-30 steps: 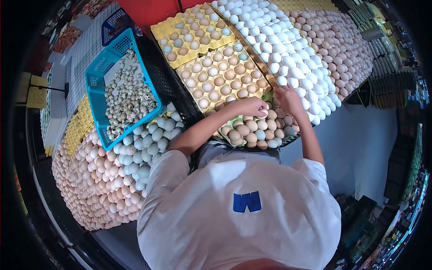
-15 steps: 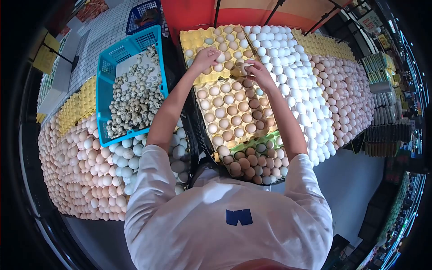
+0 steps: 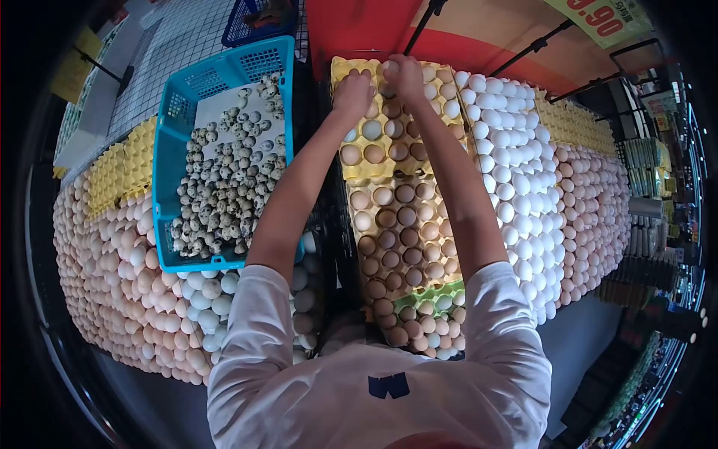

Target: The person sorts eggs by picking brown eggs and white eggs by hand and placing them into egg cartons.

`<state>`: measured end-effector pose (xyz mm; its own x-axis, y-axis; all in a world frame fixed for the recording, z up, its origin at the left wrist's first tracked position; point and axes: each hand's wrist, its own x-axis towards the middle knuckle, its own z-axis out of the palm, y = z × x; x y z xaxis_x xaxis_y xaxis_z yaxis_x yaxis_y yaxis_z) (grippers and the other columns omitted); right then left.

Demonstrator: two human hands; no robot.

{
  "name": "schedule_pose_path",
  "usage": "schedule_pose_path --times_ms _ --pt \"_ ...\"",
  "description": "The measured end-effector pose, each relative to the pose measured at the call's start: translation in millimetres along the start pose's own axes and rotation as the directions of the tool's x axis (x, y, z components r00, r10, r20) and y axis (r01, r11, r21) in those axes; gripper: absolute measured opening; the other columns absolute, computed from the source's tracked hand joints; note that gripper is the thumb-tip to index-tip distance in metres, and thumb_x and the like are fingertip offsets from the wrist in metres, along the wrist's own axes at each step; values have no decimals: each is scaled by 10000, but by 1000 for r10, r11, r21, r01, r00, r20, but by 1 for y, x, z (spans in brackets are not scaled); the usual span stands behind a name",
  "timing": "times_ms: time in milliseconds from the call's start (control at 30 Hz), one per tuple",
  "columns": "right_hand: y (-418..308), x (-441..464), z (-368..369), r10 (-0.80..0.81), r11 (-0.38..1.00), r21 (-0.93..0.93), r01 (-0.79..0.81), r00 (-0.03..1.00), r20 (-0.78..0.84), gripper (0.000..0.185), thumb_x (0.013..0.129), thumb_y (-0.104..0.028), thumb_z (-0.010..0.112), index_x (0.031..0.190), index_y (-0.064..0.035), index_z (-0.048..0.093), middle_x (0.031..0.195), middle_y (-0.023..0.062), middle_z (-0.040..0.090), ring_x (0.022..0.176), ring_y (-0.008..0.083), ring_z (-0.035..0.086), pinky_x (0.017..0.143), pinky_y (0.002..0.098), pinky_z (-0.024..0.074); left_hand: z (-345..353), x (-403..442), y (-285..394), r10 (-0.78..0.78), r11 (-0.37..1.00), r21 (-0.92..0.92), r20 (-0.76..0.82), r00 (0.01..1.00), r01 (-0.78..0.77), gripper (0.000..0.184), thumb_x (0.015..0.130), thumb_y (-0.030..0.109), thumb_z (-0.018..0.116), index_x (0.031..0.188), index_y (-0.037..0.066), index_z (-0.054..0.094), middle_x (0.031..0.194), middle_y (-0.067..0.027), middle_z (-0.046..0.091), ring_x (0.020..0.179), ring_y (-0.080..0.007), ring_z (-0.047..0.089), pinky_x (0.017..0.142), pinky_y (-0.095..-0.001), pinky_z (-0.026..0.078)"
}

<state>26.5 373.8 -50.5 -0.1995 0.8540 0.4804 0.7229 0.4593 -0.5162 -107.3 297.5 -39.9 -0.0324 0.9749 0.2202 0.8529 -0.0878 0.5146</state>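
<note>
The two hands are apart, side by side at the far end of a yellow tray (image 3: 340, 69) of eggs. The left hand (image 3: 353, 93) is curled low over the tray's left side, and whether it grips anything cannot be told. The right hand (image 3: 406, 77), just beside it, has its fingers closed on a pale egg (image 3: 390, 68) near the tray's far edge. Brown, cream and pale bluish eggs sit in the cups around and nearer than the hands. Next, towards the person, comes a second tray (image 3: 410, 179) of mostly brown eggs, then a green tray (image 3: 404, 302) with mixed eggs (image 3: 426, 326) heaped at the near end. White eggs (image 3: 520, 187) lie in rows to the right, with pinkish eggs (image 3: 587, 217) beyond them. To the left stands a blue basket (image 3: 158, 202) of small speckled eggs (image 3: 232, 191); bluish eggs (image 3: 217, 299) and a broad pile of light brown eggs (image 3: 134, 277) lie beside it. A red panel (image 3: 336, 30) rises behind the yellow tray.
</note>
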Motion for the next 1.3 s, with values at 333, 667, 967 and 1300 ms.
schedule_pose_path --times_ms 333,667,967,1300 --pt "1 -96 -87 137 890 435 -139 990 37 208 859 -126 616 1031 -18 662 920 91 679 790 167 648 706 280 517 -7 -25 -8 181 978 -92 -54 982 -185 295 841 229 604 1049 25 652 974 -164 659 910 -302 649 808 -384 509" --pt "-70 -331 -258 263 840 326 -433 852 453 165 880 -112 604 1012 -34 664 872 28 677 720 93 591 649 243 484 -55 -219 101 404 828 -559 533 743 -50 239 912 220 591 1007 4 630 837 -79 649 773 -151 607 729 -289 490" --pt "-134 -427 -265 -91 980 195 -34 799 594 248 755 -131 702 969 -17 648 919 121 622 864 277 615 757 387 498 -42 -345 98 626 776 -448 630 459 -444 315 675 80 712 975 40 623 931 -95 552 953 -279 550 832 -385 451" --pt "-150 -452 -259 -200 978 94 184 735 648 509 702 -150 720 1182 -92 562 1015 78 567 983 246 537 825 376 443 -34 -364 98 731 636 -276 516 447 -721 250 661 47 697 879 2 582 960 -123 472 992 -299 509 803 -395 458"
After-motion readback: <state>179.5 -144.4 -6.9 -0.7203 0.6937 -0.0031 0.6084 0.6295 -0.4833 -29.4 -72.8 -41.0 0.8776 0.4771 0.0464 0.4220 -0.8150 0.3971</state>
